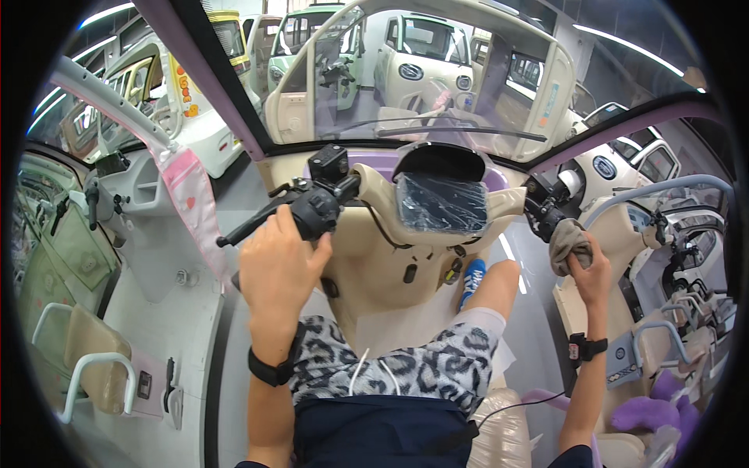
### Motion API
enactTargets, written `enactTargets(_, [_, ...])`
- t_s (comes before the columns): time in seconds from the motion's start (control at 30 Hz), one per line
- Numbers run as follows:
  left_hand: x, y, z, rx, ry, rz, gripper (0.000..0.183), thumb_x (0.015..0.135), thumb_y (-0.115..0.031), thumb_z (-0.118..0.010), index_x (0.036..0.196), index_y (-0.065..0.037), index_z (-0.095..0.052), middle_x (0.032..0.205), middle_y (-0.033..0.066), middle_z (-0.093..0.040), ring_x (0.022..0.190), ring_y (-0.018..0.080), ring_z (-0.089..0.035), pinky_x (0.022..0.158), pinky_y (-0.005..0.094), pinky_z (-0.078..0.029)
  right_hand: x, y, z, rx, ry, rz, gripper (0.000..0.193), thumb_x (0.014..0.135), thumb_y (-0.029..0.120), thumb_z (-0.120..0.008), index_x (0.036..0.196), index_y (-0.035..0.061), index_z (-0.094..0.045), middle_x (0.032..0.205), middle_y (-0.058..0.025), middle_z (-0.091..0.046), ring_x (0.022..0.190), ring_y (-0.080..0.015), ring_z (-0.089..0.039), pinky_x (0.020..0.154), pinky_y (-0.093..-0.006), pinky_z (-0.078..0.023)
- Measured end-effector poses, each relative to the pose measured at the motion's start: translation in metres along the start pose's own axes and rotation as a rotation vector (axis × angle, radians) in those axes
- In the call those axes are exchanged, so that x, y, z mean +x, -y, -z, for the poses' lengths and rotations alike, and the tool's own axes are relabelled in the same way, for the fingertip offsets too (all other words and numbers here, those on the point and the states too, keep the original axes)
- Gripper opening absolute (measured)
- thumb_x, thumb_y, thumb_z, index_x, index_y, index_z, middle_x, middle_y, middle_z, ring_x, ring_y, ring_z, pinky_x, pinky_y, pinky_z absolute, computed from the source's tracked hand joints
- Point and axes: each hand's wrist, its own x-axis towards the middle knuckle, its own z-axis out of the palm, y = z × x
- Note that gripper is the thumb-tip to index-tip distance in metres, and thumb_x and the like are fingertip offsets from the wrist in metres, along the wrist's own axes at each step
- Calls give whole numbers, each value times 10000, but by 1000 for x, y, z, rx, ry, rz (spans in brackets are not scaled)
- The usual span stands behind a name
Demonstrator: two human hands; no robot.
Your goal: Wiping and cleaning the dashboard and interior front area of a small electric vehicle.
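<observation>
I sit in the cab of a small vehicle with a cream handlebar console (374,195). My left hand (277,261) is closed round the left handlebar grip, with its fingertips hidden on the far side. Just ahead of that hand are the black switch housing (318,210) and a brake lever (253,225). My right hand (589,269) holds a crumpled grey-brown cloth (569,248) against the end of the right handlebar (544,214). The cloth covers that grip. Between the bars sits a display screen (445,204) wrapped in clear film, under a black hood (441,161).
A windshield (421,78) with a wiper (468,131) stands in front, framed by purple pillars. On the console hangs a key (452,273). Other small vehicles (425,58) are parked ahead and on both sides. A thin cable (523,404) runs by my right forearm.
</observation>
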Motion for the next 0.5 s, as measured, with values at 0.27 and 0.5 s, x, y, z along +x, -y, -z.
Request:
enactTargets(0.27, [3, -4, 0, -70, -27, -18, 488, 774, -407, -719, 977, 7, -561, 802, 141, -634, 749, 295, -649, 673, 400, -514, 3, -28, 14, 52, 54, -160, 337, 840, 96, -658, 1153, -16, -597, 937, -141, -691, 870, -196, -660, 785, -318, -499])
enactTargets(0.5, [-4, 3, 1, -22, -45, -20, 502, 777, -436, -706, 970, 2, -555, 805, 111, -615, 716, 258, -633, 657, 361, -504, 1, -1, 12, 163, 75, -247, 289, 854, 102, -648, 1105, -30, -595, 891, -133, -667, 806, -178, -615, 744, -307, -491])
